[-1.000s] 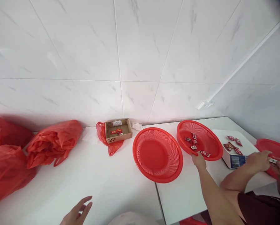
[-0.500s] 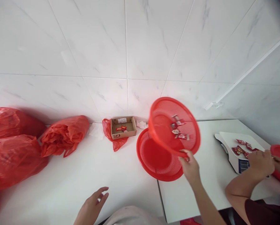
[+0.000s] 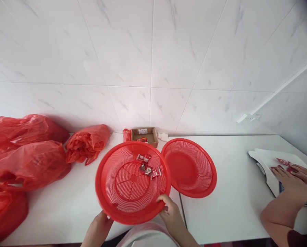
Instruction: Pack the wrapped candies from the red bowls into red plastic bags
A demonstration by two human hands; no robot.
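A red mesh basket (image 3: 122, 185) is held just above the white table, in front of me. Several small red packets (image 3: 147, 166) lie in its far right part. My right hand (image 3: 170, 211) grips the basket's near rim on the right. Under the near left rim, my left hand (image 3: 100, 227) holds the basket from below. A second red basket (image 3: 192, 171), with nothing in it, rests on the table just to the right, touching the first.
Several stuffed red plastic bags (image 3: 27, 161) lie along the left. A small cardboard box (image 3: 144, 135) with packets stands by the tiled wall. At the right, a co-worker's hands (image 3: 293, 176) rest on a white scale (image 3: 262, 159) with red packets on it.
My right hand lifted the basket with packets from the right, carried it over the empty basket and brought it in front of me. My left hand rose to take its rim.
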